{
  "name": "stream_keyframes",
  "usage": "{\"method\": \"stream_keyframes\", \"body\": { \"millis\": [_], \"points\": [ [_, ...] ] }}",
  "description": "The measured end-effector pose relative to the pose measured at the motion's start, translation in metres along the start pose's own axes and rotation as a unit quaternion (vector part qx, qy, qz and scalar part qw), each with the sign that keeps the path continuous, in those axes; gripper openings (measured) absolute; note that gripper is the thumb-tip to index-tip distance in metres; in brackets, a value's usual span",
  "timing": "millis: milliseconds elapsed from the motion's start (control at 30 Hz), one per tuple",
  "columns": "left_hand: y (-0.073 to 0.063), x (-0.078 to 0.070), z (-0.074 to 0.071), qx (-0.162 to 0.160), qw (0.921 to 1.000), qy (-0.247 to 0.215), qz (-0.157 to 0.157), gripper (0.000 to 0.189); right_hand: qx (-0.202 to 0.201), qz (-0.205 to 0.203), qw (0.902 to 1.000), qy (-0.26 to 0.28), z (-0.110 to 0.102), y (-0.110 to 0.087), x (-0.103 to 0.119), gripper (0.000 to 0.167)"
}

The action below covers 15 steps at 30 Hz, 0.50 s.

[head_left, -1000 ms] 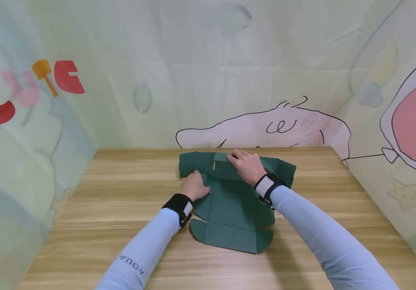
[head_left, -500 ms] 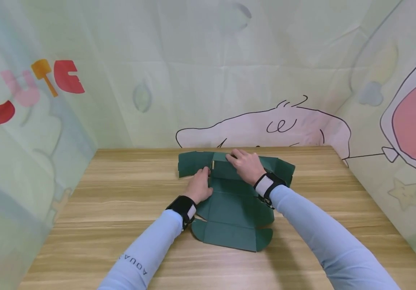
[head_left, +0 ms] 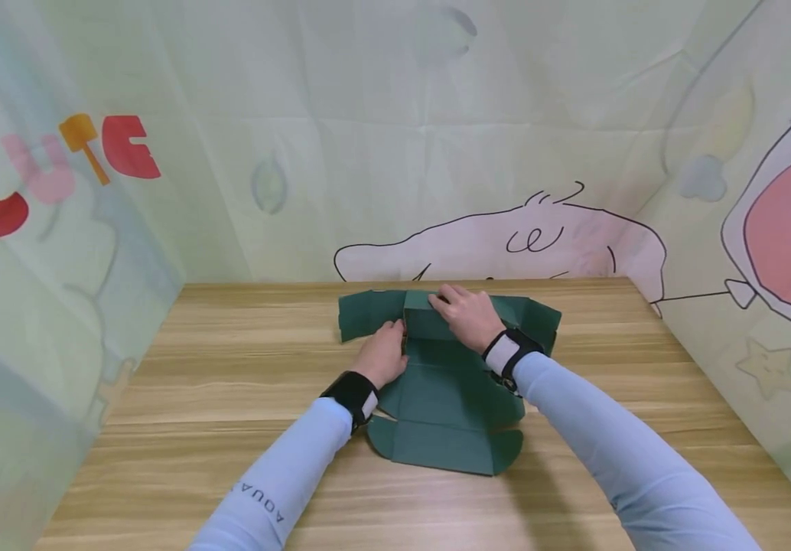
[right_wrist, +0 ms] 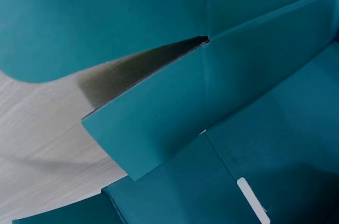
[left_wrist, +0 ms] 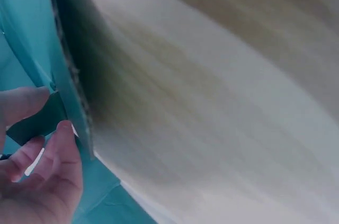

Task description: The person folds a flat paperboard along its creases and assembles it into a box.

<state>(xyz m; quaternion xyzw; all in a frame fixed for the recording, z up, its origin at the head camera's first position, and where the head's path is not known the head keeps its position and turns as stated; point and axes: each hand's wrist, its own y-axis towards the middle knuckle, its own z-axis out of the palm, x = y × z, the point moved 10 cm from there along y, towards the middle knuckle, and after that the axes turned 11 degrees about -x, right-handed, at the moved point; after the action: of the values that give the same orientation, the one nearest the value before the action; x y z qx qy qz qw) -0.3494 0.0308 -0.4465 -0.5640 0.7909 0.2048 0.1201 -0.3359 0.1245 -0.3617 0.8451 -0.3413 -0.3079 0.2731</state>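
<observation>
Together, left hand (head_left: 379,356) and right hand (head_left: 470,315) grip edges of the green carton (head_left: 457,394), broad tabletop (head_left: 251,344) at either side

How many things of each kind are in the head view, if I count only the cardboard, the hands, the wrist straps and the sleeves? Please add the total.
Green cardboard box, partly folded: 1
Hands, left hand and right hand: 2
Black wrist straps: 2
Light blue sleeves: 2
Total: 7

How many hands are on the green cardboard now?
2: the left hand pinches a flap by the left end of the far panel; the right hand grips that panel's top.
</observation>
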Motion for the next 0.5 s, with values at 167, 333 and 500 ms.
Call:
{"method": "stream_keyframes", "body": {
  "millis": [167, 333, 500],
  "points": [
    [0.0018, -0.0084, 0.0005, -0.001, 0.9990, 0.043, 0.012, 0.061, -0.001, -0.005, 1.0000, -0.007, -0.0021, -0.0021, 0.0009, 0.022],
    [0.0016, -0.0083, -0.0006, 0.002, 0.9984, 0.053, 0.016, 0.062, -0.014, -0.018, 0.9997, -0.012, -0.0054, -0.0026, 0.0040, 0.022],
    [0.0005, -0.0036, 0.0001, 0.007, 0.9988, 0.046, 0.014, 0.063, -0.023, -0.035, 0.9989, -0.023, -0.0063, -0.0057, 0.0068, 0.023]
  ]
}}
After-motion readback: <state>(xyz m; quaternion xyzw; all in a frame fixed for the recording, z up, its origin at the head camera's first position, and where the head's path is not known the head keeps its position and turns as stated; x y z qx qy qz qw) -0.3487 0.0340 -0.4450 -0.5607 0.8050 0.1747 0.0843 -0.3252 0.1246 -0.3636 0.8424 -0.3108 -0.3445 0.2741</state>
